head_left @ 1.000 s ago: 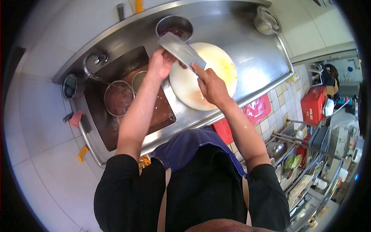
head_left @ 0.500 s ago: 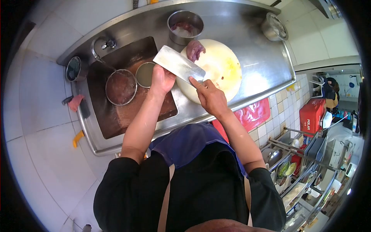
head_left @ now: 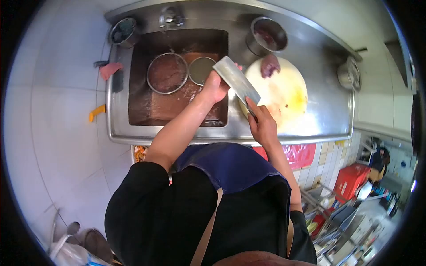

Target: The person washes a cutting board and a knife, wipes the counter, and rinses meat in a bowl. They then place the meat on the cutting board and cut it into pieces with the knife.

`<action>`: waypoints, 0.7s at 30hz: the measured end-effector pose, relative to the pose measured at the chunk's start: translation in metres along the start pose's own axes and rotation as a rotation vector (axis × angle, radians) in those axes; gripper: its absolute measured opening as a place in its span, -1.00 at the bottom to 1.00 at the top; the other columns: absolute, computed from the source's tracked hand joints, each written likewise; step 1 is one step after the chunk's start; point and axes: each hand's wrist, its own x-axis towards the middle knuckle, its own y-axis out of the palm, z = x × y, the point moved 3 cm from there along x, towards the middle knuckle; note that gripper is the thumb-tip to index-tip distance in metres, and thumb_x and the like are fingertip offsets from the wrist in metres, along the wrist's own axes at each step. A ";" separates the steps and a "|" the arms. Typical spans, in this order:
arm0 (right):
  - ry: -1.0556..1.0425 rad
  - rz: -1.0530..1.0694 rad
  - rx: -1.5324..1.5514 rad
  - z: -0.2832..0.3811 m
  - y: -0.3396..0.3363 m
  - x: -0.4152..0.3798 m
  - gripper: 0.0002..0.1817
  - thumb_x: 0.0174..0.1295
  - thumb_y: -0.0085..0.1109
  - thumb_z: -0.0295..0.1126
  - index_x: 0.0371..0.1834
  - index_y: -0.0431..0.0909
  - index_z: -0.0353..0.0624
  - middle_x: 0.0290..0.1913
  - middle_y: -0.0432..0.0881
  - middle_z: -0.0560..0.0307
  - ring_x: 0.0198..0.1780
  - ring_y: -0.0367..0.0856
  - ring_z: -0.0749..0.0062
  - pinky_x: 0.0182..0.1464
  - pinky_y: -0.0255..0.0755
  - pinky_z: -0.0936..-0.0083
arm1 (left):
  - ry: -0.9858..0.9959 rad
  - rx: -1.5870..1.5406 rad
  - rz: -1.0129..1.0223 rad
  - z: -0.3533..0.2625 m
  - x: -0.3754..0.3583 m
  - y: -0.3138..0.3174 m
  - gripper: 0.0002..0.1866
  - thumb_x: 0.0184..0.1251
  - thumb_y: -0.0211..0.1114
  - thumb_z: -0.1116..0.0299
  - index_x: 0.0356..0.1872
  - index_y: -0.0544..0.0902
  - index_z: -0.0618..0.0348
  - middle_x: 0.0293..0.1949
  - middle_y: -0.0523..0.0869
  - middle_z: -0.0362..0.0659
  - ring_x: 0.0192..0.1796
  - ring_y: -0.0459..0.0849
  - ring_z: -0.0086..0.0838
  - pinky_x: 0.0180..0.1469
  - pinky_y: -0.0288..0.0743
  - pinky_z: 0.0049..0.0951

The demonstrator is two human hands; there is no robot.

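Observation:
My right hand (head_left: 265,126) grips a cleaver (head_left: 237,80) by its handle, the broad blade pointing up and left. Beneath the blade lies my left hand (head_left: 216,88), thumb on the near side and fingertips just showing past the far edge; the blade hides its palm and most of its fingers, so anything there cannot be made out. To the right, a dark purplish-red piece of meat (head_left: 270,67) rests near the far edge of a round, yellow-stained cutting board (head_left: 288,91).
In the sink (head_left: 137,108) at left stand a round container of reddish water (head_left: 167,73) and a smaller round one (head_left: 202,71), near the tap (head_left: 171,18). A steel pot (head_left: 266,36) sits behind the board. A pink cloth (head_left: 110,70) hangs at the left edge; another pot (head_left: 349,75) stands far right.
The view has turned and shifted, so the sink and board appear straighter and further right. Both hands stay at the cleaver, whose blade now slants more steeply. The meat remains on the board.

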 end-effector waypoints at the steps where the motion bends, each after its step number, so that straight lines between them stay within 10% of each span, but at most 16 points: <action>1: 0.004 0.007 0.051 0.001 0.007 0.007 -0.39 0.40 0.27 -0.45 0.53 0.51 0.16 -0.27 0.57 0.05 -0.34 0.63 0.24 -0.26 0.54 0.32 | -0.020 0.013 -0.121 -0.019 0.002 -0.009 -0.54 0.68 0.09 0.03 0.17 0.61 0.26 0.13 0.74 0.04 0.19 0.72 -0.14 0.36 0.59 -0.01; 8: 0.308 0.278 0.539 -0.005 0.084 0.097 -0.57 0.54 0.09 -0.40 0.42 0.43 -0.17 -0.44 0.59 0.09 -0.54 0.54 0.43 -0.44 0.46 0.37 | 0.544 -0.298 -0.398 -0.213 0.107 -0.125 -0.84 0.52 0.27 0.60 0.04 0.62 0.36 0.04 0.73 0.07 -0.04 0.76 -0.28 0.10 0.79 -0.34; 13: 0.446 0.629 0.727 0.020 0.160 0.201 -0.70 0.63 0.03 -0.25 0.28 0.46 -0.12 -0.40 0.61 0.19 -0.58 0.48 0.55 -0.54 0.39 0.52 | 0.465 0.473 -0.363 -0.262 0.060 -0.133 -0.84 0.44 0.44 0.44 -0.09 0.74 0.33 -0.24 0.80 -0.12 -0.21 0.77 -0.41 -0.11 0.69 -0.46; 17: 0.380 0.790 0.770 0.061 0.195 0.272 -0.73 0.66 0.00 -0.18 0.18 0.48 -0.11 -0.39 0.61 0.17 -0.56 0.50 0.55 -0.54 0.40 0.51 | 0.946 1.201 -1.072 -0.315 -0.044 -0.245 -0.70 0.31 0.53 0.25 -0.08 0.81 0.25 -0.24 0.85 -0.05 -0.20 0.82 -0.21 -0.07 0.68 -0.25; 21: 0.423 0.814 0.751 0.100 0.205 0.312 -0.69 0.69 -0.05 -0.12 0.20 0.43 -0.12 -0.36 0.62 0.16 -0.55 0.51 0.50 -0.51 0.45 0.50 | 0.890 1.761 -1.434 -0.311 -0.123 -0.311 -0.52 0.29 0.48 0.23 0.19 0.69 0.22 0.09 0.73 0.00 0.17 0.66 -0.02 0.27 0.50 -0.09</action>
